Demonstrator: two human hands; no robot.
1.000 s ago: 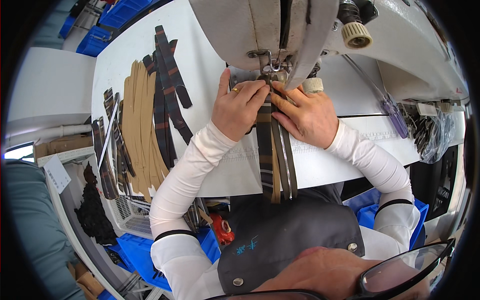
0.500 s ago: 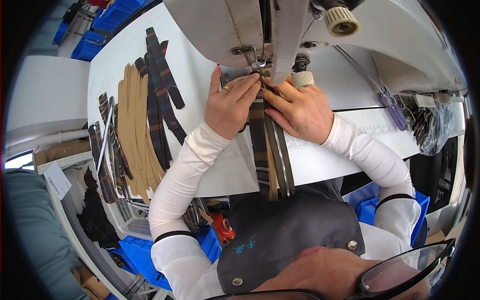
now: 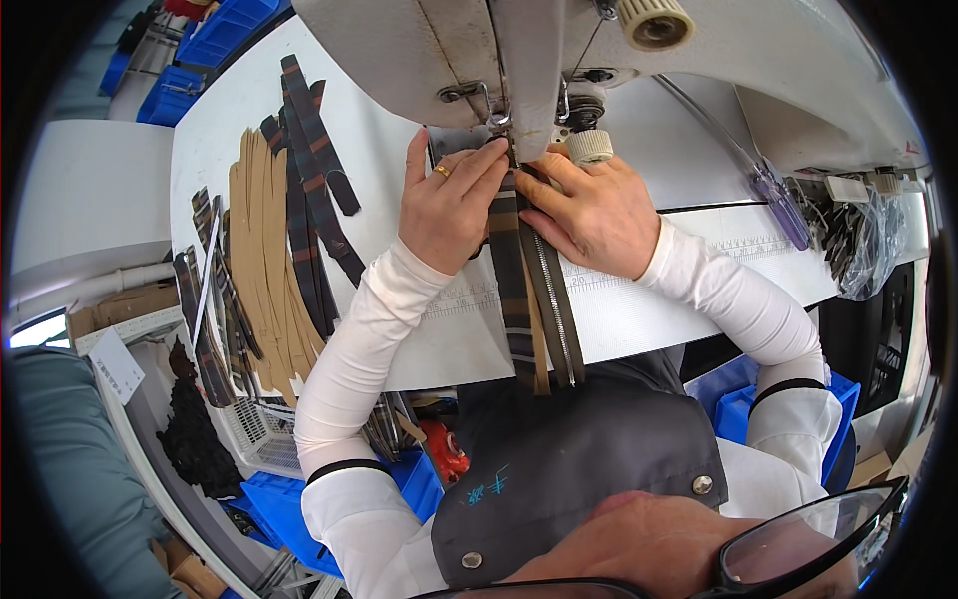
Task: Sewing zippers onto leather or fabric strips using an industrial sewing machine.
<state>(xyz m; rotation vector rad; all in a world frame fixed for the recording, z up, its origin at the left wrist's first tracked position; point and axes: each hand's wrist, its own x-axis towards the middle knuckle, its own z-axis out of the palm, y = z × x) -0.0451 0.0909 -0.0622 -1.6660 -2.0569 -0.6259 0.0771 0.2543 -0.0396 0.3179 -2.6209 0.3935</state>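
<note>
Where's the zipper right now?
In the head view, the zipper lies centrally, right of the striped strip, running from the right hand to the near edge of the table.

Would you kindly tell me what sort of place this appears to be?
Probably a sewing workshop: it has a large whitish metal sewing machine, a long dark zipper with silver teeth, and many long, tan, apparently fabric strips.

Both forearms (image 3: 364, 334) reach across the worktop's (image 3: 654, 314) front edge, the left hand (image 3: 444, 212) palm down, its little finger (image 3: 415, 160) spread apart, the right hand (image 3: 604, 220) beside it, palm down, with fingers (image 3: 549, 192) slightly bent.
</note>
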